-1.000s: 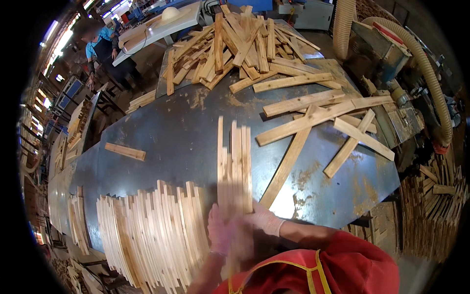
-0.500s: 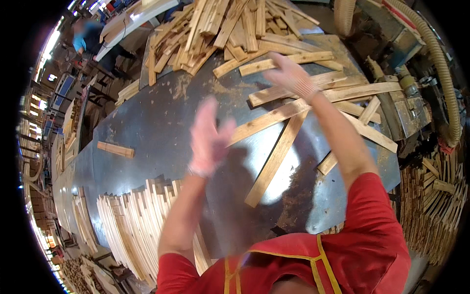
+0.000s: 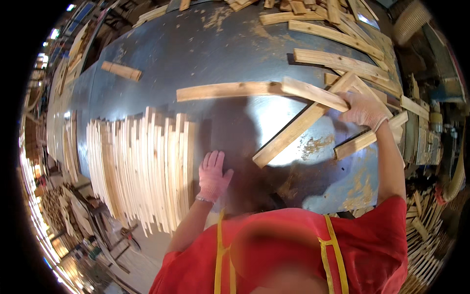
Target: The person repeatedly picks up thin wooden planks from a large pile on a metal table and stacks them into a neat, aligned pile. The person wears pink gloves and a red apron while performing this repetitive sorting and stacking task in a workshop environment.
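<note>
— Where is the right hand (image 3: 364,109)?

— At the dull grey metal counter's (image 3: 205,54) right edge, its gloved grip clamped on pale, rough-sawn wooden slats (image 3: 313,93); their long axes run toward the counter's left.

— The left hand (image 3: 213,174)?

— Flat, fingers apart, holding nothing, just right of the tight row of thin upright slats (image 3: 142,166).

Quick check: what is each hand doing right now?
Left hand: open, flat on the metal table beside the stacked slats.
Right hand: closed on a wooden slat.
</note>
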The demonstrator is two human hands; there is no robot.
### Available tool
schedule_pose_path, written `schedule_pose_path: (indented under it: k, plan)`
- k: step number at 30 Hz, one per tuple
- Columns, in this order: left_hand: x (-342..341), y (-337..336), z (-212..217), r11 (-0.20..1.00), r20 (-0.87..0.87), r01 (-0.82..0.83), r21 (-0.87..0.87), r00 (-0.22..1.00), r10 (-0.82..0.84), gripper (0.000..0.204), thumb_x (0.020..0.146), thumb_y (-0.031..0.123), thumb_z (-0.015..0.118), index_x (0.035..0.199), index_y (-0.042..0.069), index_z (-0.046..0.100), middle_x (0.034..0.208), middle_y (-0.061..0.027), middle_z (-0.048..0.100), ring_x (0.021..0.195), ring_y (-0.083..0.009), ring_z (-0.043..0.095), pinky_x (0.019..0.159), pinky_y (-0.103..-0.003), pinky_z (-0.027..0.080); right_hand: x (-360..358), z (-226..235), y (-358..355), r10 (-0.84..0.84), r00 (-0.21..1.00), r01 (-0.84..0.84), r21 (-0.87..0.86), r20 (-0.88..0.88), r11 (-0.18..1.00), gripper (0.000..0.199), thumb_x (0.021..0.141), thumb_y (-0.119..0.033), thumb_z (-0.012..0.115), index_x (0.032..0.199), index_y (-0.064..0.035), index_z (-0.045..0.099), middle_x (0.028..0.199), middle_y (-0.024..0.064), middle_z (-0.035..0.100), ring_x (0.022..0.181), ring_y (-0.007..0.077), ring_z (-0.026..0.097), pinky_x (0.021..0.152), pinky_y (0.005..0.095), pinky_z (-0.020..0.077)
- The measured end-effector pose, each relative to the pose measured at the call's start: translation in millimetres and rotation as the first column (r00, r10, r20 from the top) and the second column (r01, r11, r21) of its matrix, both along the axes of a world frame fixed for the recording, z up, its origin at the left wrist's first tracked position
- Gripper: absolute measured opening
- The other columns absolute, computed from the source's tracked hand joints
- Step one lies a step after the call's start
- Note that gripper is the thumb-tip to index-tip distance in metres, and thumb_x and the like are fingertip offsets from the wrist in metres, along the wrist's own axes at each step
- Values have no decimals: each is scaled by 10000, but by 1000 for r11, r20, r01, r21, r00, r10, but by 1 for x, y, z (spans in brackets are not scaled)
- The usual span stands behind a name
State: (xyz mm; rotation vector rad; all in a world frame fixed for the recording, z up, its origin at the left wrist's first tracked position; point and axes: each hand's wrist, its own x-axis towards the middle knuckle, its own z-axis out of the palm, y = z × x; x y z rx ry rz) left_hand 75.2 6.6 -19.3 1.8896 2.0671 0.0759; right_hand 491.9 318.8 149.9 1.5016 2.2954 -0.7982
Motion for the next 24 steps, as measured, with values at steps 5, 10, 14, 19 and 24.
schedule_pose_path:
  k: [5,10,14,19,24]
  plan:
    - [15,-6,9,1000,8,24,5,1000,-24,761,867,367,809,1520,97,529,1566,-138,508,1495,-379,440,1218,-550,369,-117,-17,-44,-41,998,39,-26,-48,999,725,834,-432,761,1462,-97,623,1162,178,761,1111,350,717,941,413,547]
    - [-7,-70,29,999,133,-32,31,991,28,743,877,349,809,1519,88,540,1557,-159,526,1457,-368,485,1210,-539,385,-124,-104,-100,370,894,-439,334,251,834,714,882,-350,770,1528,-160,532,1368,104,697,1335,322,610,1105,473,459]
    - [-45,-147,40,985,219,-170,37,963,158,712,877,318,804,1502,92,548,1549,-141,531,1390,-357,532,1155,-509,439,-114,-110,-118,336,883,-420,231,327,878,830,880,-318,794,1620,-192,440,1403,136,678,1359,341,591,1151,493,435]
    - [-61,-207,53,961,187,-213,176,966,180,733,863,320,818,1503,87,546,1545,-148,538,1330,-376,576,1132,-517,448,-195,-41,-169,97,991,-103,63,90,993,998,864,-395,817,1701,-190,314,1349,232,707,1239,425,672,1084,490,519]
    - [-57,-195,58,945,171,-225,239,967,187,872,809,399,850,1535,60,506,1576,-177,496,1414,-399,491,1206,-550,371,-273,-72,-208,-373,849,307,-225,-374,925,1192,928,-582,741,1707,64,111,1309,282,725,1156,308,734,1014,419,572]
